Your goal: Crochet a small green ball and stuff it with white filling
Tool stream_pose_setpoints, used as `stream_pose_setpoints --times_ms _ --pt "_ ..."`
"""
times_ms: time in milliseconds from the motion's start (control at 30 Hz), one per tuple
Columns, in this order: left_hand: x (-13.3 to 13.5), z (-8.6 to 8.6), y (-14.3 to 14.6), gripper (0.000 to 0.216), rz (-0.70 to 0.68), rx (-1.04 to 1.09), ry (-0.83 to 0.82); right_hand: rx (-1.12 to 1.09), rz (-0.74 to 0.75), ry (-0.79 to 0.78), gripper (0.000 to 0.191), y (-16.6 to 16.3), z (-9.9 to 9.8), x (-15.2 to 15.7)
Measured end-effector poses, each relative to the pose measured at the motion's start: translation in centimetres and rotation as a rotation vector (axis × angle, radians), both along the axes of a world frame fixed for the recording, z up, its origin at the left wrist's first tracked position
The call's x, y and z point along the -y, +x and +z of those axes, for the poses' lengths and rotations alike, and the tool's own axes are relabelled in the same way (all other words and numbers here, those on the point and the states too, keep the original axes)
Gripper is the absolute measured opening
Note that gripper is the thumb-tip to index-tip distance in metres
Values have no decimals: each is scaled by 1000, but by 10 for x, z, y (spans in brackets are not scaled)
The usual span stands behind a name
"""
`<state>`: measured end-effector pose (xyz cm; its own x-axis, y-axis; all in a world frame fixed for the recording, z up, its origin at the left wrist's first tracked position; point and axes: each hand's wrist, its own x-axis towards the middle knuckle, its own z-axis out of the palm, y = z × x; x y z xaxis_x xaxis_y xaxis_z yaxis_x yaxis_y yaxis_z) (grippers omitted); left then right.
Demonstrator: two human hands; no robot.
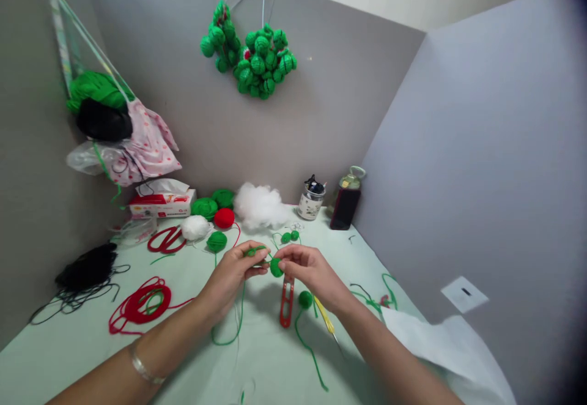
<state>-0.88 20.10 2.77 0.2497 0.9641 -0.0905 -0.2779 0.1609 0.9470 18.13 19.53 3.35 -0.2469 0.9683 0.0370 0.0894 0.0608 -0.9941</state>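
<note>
Over the middle of the pale green table, my left hand pinches a strand of green yarn between thumb and fingers. My right hand pinches a small green crocheted ball that hangs on the same yarn. The two hands almost touch. The yarn trails down from my left hand in a loop on the table. Below my hands lie a red snipper, another small green ball with a yarn tail, and a yellow crochet hook.
Green, red and white yarn balls, white stuffing, a tissue box, a jar and a dark bottle line the back. Red cord and black cord lie left. A cluster of green balls hangs on the wall.
</note>
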Motion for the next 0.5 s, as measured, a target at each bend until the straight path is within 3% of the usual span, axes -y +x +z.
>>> stream_pose_setpoints --times_ms 167,367,500 --pt "-20 -5 -5 28 12 -7 1 49 5 24 13 -2 -12 -22" --pt "-29 -4 -19 13 44 -72 98 341 -248 461 12 3 -32 -32" --pt "-23 10 -25 5 -166 -320 298 125 -364 314 12 8 -35 -39"
